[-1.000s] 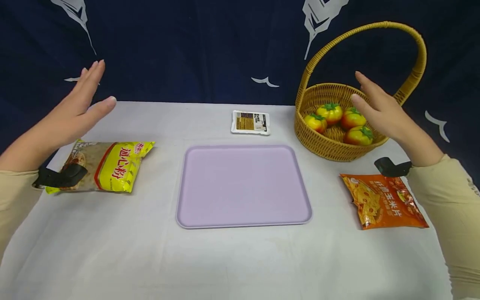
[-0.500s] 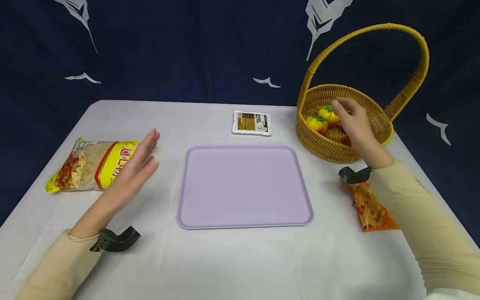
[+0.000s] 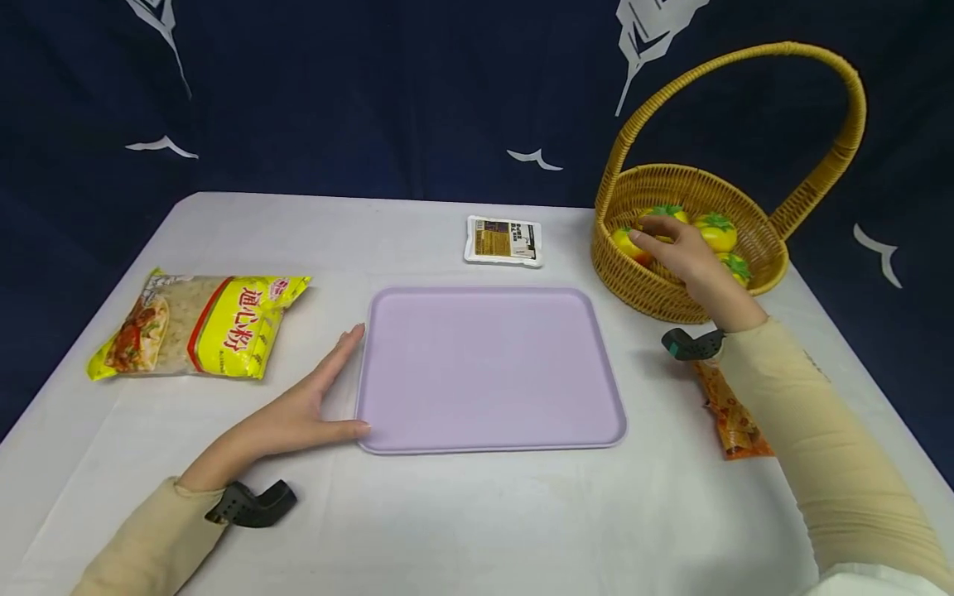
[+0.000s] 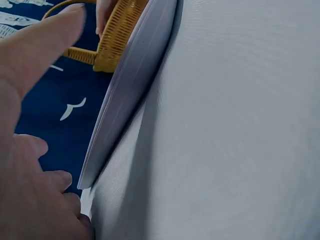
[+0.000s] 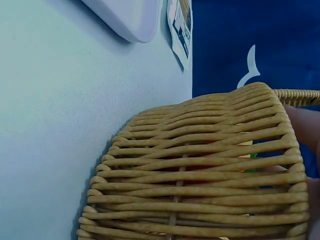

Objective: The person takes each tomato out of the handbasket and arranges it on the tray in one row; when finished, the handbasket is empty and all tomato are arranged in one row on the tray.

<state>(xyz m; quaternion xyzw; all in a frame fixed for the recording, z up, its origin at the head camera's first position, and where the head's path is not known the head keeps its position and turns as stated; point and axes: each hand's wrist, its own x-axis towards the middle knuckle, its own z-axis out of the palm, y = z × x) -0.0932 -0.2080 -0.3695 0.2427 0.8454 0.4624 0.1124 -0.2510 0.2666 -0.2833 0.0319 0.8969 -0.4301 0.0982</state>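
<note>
My left hand (image 3: 298,418) lies at the left side of a lilac tray (image 3: 484,372), thumb and fingers spread wide, their tips right at its rim. In the left wrist view the thumb (image 4: 55,35) stretches toward the tray's edge. My right hand (image 3: 689,257) reaches into a wicker basket (image 3: 656,296) holding several yellow-and-red tomato-like fruits. Its thumb and fingertips are right at the leftmost fruit (image 3: 629,244); I cannot tell whether they grip it. In the right wrist view the basket's woven wall (image 5: 200,175) hides most of the fingers.
A yellow pasta bag (image 3: 238,327) lies at the left. Behind the tray is a small white packet (image 3: 503,240). The orange snack bag (image 3: 734,418) is partly covered by the right sleeve. The tall basket handle (image 3: 790,51) arches above the basket.
My left hand has come down and right, from above the pasta bag to the tray's left edge. My right hand has moved left and down into the basket.
</note>
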